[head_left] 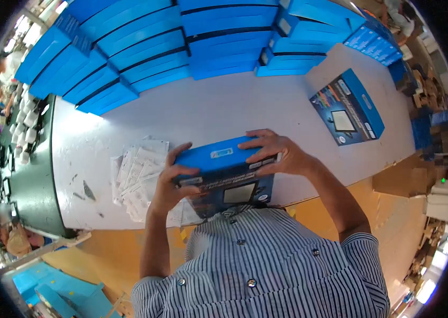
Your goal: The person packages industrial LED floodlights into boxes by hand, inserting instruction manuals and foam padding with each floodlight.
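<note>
Left hand [173, 177] + right hand [276, 152] gripping box [229, 172] at opposite ends, guess I'm keeping it steady; papers [140, 177] lying left of box.

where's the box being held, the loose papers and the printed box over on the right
Held box [228, 176]: head view, on its dark printed side.
Loose papers [140, 177]: head view, middle of the pile.
Printed box on the right [346, 108]: head view, on its dark printed face.
</note>
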The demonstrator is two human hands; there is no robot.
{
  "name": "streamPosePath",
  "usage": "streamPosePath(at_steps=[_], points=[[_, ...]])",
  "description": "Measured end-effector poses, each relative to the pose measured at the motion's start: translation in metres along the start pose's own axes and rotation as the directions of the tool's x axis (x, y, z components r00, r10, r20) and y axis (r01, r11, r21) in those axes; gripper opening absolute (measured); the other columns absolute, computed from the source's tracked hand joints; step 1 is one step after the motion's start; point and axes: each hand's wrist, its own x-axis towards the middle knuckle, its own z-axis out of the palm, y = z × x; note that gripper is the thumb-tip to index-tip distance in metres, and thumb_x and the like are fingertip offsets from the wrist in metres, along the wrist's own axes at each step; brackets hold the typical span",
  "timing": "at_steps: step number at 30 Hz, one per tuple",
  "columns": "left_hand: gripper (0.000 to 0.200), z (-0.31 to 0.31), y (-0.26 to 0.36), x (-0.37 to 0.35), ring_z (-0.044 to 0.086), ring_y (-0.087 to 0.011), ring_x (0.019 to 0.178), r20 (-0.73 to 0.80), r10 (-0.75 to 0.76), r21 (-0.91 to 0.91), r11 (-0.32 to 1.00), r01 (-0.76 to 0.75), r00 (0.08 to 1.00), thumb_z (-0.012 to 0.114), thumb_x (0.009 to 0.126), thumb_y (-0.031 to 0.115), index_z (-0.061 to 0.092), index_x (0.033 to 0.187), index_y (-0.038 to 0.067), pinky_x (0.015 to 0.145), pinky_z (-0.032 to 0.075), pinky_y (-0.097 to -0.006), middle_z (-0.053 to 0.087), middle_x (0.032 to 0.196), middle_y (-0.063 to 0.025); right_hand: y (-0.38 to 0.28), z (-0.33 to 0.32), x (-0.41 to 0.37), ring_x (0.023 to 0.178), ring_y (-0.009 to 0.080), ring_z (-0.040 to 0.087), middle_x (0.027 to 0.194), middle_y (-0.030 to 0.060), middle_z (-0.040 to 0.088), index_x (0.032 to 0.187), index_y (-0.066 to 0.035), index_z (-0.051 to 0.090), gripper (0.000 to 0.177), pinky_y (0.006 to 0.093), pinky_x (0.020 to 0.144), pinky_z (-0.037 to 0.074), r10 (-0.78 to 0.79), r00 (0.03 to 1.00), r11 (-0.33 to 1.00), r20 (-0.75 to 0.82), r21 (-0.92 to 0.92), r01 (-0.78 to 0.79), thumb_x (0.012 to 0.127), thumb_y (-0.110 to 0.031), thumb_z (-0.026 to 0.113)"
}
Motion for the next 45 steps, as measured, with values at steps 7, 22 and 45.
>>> streamPosePath(at_steps=[7,22,45], points=[[0.033,0.027,0.016,0.007,0.039,-0.0348,0.118,0.173,0.145,0.22,0.958,-0.182,0.974,0.072,0.063,0.006,0.061,0.094,0.009,0.092,0.037,-0.0438,0.041,0.127,-0.0168,-0.03,-0.004,-0.04,0.119,0.0306,0.033,0.13,0.0129,0.034,0.113,-0.022,0.059,0.057,0.0417,0.1,0.032,0.146,0.987,0.945,-0.068,-0.287,-0.16,0.059,-0.015,0.077],[0.04,0.115,-0.019,0.08,0.049,-0.0258,0.109,0.058,-0.229,0.217,0.953,0.212,0.972,0.06,0.078,0.008,0.05,0.117,0.008,0.082,0.047,-0.0393,0.048,0.118,-0.0105,-0.03,-0.087,-0.147,0.115,0.0339,0.031,0.127,0.0143,0.034,0.107,-0.018,0.06,0.042,0.0498,0.095,0.024,-0.136,0.607,0.349,-0.783,-0.611,-0.71,0.067,-0.016,0.072],[0.061,0.221,0.081,0.294,0.034,-0.0351,0.122,-0.302,0.236,0.306,0.942,-0.141,0.924,0.053,0.077,0.007,0.028,0.131,-0.005,0.102,0.027,-0.0385,0.035,0.131,-0.0244,-0.052,-0.345,-0.016,0.119,0.0229,0.037,0.129,0.0115,0.042,0.127,-0.005,0.042,0.053,0.0354,0.101,0.025,0.163,0.553,0.985,-0.817,0.171,-0.038,0.085,-0.036,0.05]])
